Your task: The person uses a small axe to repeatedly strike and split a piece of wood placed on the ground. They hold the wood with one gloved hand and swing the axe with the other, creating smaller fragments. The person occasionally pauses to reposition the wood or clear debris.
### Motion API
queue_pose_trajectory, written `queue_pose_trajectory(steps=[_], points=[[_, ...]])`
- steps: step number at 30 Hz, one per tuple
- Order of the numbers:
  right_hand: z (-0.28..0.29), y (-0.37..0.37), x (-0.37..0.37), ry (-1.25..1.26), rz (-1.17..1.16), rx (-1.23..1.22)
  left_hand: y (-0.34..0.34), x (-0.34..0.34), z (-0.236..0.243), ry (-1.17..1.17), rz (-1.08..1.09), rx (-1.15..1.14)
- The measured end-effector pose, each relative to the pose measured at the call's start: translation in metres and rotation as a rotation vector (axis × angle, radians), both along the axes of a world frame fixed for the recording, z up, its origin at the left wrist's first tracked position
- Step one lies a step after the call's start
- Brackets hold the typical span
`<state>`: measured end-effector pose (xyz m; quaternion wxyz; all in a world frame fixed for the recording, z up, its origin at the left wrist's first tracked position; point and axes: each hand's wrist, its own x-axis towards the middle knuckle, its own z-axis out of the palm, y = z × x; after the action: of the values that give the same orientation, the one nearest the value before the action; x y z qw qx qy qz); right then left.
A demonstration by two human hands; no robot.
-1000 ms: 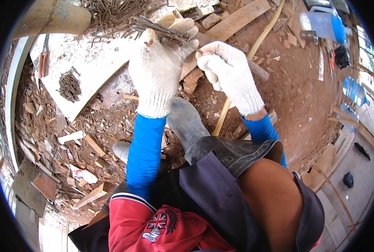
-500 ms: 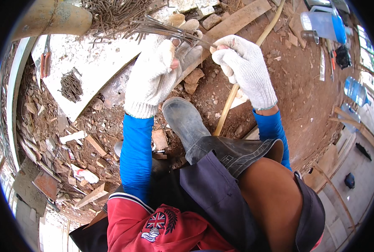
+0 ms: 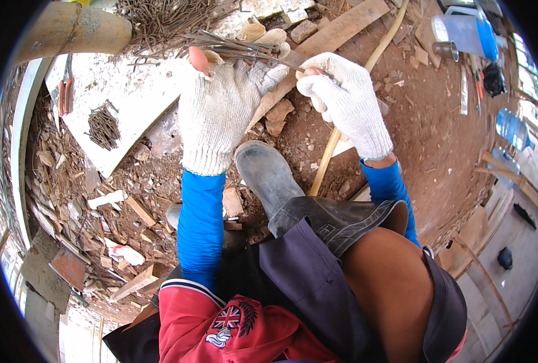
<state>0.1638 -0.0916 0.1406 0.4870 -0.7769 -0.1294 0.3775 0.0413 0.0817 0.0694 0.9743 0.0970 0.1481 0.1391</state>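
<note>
My left hand (image 3: 214,115), in a white knit glove with a bare fingertip poking out, holds a loose bundle of thin dark metal wire pieces (image 3: 230,43). My right hand (image 3: 347,103), gloved too, pinches the end of a piece at the bundle's right side. Above the bundle, toward the top, lies a large heap of similar pieces (image 3: 157,18). A smaller pile (image 3: 103,126) rests on a white board (image 3: 136,85) at the left, with orange-handled pliers (image 3: 68,94) near that board's left edge.
A thick pole (image 3: 81,33) crosses the top left. Planks (image 3: 347,24), a long yellow stick (image 3: 323,163) and rubble (image 3: 278,112) cover the dirt around my rubber boot (image 3: 263,172). Blue plastic containers (image 3: 511,127) and a clear pitcher (image 3: 462,36) stand at the right.
My right hand has shifted right and slightly up since a second ago. My left hand has drifted a little left, and its bare fingertip now points upward.
</note>
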Motion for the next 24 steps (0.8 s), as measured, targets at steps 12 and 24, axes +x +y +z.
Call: queue_pose_trajectory(steps=[12,24], points=[[-0.003,0.011,-0.019,-0.261,0.170,-0.001,-0.017,0.022,-0.025,0.498,0.344,0.458],[-0.017,0.011,-0.015,0.038,-0.056,0.138,-0.016,0.008,-0.007,0.245,0.046,0.544]])
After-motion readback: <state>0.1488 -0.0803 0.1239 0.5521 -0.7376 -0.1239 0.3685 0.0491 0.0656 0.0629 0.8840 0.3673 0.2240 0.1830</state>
